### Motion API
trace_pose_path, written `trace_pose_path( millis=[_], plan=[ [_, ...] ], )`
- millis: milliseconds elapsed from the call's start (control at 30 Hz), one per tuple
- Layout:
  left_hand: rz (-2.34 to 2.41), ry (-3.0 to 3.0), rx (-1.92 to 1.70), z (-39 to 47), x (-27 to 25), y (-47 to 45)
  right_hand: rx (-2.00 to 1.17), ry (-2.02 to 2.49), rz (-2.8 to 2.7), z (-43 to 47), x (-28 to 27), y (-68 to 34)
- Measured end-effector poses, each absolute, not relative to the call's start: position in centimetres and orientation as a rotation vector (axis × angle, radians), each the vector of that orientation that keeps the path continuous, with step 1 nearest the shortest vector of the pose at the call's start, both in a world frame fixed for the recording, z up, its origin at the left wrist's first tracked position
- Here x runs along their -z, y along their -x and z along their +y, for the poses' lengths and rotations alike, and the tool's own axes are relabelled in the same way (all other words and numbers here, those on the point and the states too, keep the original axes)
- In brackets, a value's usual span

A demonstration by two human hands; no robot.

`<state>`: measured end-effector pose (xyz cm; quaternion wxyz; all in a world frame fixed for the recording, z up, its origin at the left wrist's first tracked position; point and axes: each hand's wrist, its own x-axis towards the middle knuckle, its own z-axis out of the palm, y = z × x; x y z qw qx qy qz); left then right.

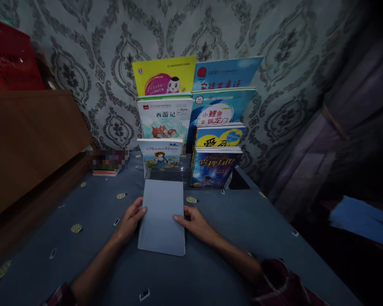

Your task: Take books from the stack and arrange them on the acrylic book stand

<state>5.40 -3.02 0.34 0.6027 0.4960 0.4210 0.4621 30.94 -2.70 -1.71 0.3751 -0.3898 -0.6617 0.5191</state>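
A plain grey-blue notebook (162,219) with rounded corners is held between my two hands, just in front of the standing books. My left hand (133,217) grips its left edge, thumb on the cover and fingers behind. At the right edge, my right hand (193,220) pinches it the same way, thumb resting on the front. Directly behind the notebook stands a white-and-blue book (162,155) with a figure in a hat on its cover. To its right is a dark blue book (215,168) with gold lettering.
A white book (164,114), a yellow book (164,76) and several blue books (223,106) stand in stepped rows against the patterned wall. A small stack of books (105,172) lies at the left, near a brown wooden piece (35,140). A curtain (309,140) hangs at the right.
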Motion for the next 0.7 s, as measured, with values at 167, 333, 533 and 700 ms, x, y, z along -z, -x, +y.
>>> trace_pose_path(
  millis=[167,333,533,700],
  plan=[
    [0.95,-1.091,-1.073,-3.0,0.1,-5.5,-1.446,0.871,-1.689,-3.4,1.1,-30.9],
    [0.927,-1.098,-1.034,-2.9,0.0,-5.3,-1.43,0.862,-1.721,-3.2,1.0,-31.1],
    [0.908,-1.121,-0.973,-3.1,-0.4,-4.9,-1.428,0.935,-1.757,-3.3,1.0,-31.4],
    [0.887,-1.147,-0.858,-3.2,-0.4,-4.1,-1.459,0.974,-1.76,-3.2,0.9,-31.5]
  ],
)
